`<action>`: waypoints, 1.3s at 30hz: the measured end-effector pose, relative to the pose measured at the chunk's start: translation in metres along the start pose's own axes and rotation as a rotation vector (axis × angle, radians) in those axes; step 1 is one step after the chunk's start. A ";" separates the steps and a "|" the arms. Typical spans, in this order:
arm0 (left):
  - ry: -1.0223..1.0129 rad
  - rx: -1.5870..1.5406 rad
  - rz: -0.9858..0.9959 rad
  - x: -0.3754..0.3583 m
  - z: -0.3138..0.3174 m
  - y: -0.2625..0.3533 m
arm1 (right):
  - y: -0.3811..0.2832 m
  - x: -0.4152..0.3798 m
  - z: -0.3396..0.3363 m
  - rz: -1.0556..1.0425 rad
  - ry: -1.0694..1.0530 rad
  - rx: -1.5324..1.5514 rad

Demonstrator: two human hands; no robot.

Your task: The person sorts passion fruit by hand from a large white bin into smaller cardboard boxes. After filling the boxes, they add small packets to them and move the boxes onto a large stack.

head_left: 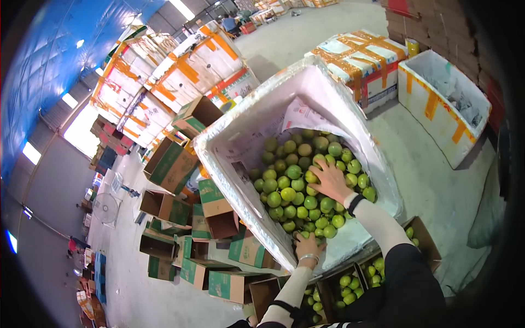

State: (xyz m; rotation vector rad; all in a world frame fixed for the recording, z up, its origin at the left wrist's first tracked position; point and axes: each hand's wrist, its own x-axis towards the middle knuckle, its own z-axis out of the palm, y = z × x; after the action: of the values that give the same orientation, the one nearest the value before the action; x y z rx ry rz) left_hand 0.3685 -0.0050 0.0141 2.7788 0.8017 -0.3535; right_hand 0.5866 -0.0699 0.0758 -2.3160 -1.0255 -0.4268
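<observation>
Many round green fruits (pixel 298 186) lie in a large white foam box (pixel 246 199) with printed paper (pixel 301 117) along its inner wall. My right hand (pixel 330 179) rests on the fruits toward the right of the pile, fingers spread over them. Lower down, at the near edge of the pile, my left hand (pixel 308 246) touches fruits; its fingers are bent and apart, and no fruit is clearly gripped. A bracelet circles the left wrist, a dark band the right. Open cardboard boxes (pixel 328 284) holding green fruits stand against the near side of the foam box.
Empty green-and-brown cartons (pixel 214 199) are scattered at the left. Taped foam boxes (pixel 186 68) are stacked behind them. A closed taped box (pixel 377 85) and an open foam box (pixel 462 128) stand at the right. A fan (pixel 106 204) and a seated person (pixel 229 24) are farther off.
</observation>
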 end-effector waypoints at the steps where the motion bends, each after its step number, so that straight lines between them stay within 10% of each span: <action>1: 0.015 -0.078 0.014 -0.008 -0.007 -0.003 | -0.002 -0.004 -0.003 0.015 -0.057 0.016; 6: 0.496 -0.313 0.216 -0.060 -0.029 0.000 | 0.018 -0.045 -0.001 0.089 -0.266 -0.047; 12: -0.029 -1.588 -0.176 -0.143 -0.041 -0.019 | 0.033 -0.036 0.018 -0.094 -0.024 -0.007; 20: -0.175 -1.617 -0.833 -0.242 -0.001 -0.070 | -0.009 -0.056 -0.025 0.218 0.118 0.514; 22: -0.297 -1.639 -0.913 -0.268 0.041 -0.091 | -0.030 -0.078 -0.047 0.232 -0.267 0.361; 25: -0.296 -1.607 -1.055 -0.269 0.048 -0.073 | -0.016 -0.069 -0.024 0.299 -0.235 0.414; 30: -0.216 -1.548 -0.941 -0.259 0.051 -0.077 | -0.035 -0.090 -0.010 0.048 -0.506 0.032; 39: -0.106 -1.476 -1.029 -0.262 0.074 -0.082 | -0.003 -0.092 0.006 0.050 -0.364 0.119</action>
State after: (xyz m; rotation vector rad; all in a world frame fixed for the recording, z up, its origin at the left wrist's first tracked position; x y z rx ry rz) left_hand 0.0958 -0.0869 0.0077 0.8836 1.5202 0.0141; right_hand 0.5244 -0.1177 0.0267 -2.3538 -1.1219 0.0806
